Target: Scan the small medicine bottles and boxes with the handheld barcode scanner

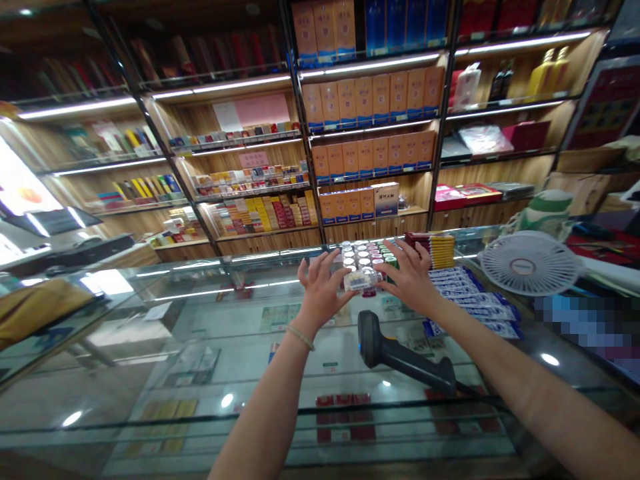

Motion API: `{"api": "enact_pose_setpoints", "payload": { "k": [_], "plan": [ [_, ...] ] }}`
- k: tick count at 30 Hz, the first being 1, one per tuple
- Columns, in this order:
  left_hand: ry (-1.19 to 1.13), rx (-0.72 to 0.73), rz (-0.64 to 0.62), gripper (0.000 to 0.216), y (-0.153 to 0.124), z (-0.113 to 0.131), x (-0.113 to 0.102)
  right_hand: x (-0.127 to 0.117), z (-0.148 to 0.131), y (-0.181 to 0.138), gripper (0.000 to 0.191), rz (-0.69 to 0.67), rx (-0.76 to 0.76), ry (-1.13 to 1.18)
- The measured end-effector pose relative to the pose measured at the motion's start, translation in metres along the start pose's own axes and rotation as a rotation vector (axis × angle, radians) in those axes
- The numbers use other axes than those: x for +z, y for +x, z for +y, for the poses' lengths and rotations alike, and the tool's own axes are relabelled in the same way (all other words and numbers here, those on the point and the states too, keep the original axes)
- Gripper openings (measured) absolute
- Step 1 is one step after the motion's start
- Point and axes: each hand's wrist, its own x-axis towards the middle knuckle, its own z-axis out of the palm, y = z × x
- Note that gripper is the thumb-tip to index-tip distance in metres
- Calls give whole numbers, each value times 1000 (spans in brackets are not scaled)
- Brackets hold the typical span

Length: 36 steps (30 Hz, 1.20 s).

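Observation:
Both hands reach over the glass counter. A small clear container (356,281) with a whitish label lies on its side between them; what is inside is too small to tell. The thumb and fingertips of my left hand (320,291), a pale bracelet on its wrist, are on the container's left end. My right hand (411,277) has its thumb and fingers at the right end. Just beyond stand rows of small round containers (363,254) with white, pink and green tops, partly hidden by my fingers. A dark barcode scanner (406,360) lies nearer me, below my right hand.
Yellow and dark red packs (440,251) stand right of the rows. Blue-and-white packets (470,301) fan out beside my right forearm. Farther right are a white fan (531,265) and a green-and-white jug (547,210). Shelves with orange boxes (373,157) line the back.

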Motion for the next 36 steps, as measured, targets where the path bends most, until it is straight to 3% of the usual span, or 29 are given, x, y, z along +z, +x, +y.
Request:
{"api": "enact_pose_setpoints", "payload": {
  "k": [8,13,18,26,30,36],
  "plan": [
    [-21,-12,-17,39,-6,-1,4,-16,-2,12,31,-179,-93,-64],
    [-64,-32,-6,38,-7,0,5,-40,-13,11,47,-273,24,-76],
    [-76,-41,8,39,-8,0,7,-70,-42,-8,59,-365,165,-56],
    [-92,-48,34,40,-8,0,8,-91,-81,-50,75,-548,182,-23],
    [-103,-48,38,39,-8,1,7,-91,-96,-62,71,-552,223,-26],
    [-100,-40,45,39,-10,0,9,-83,-110,-67,50,-503,262,-23]
  ]
}}
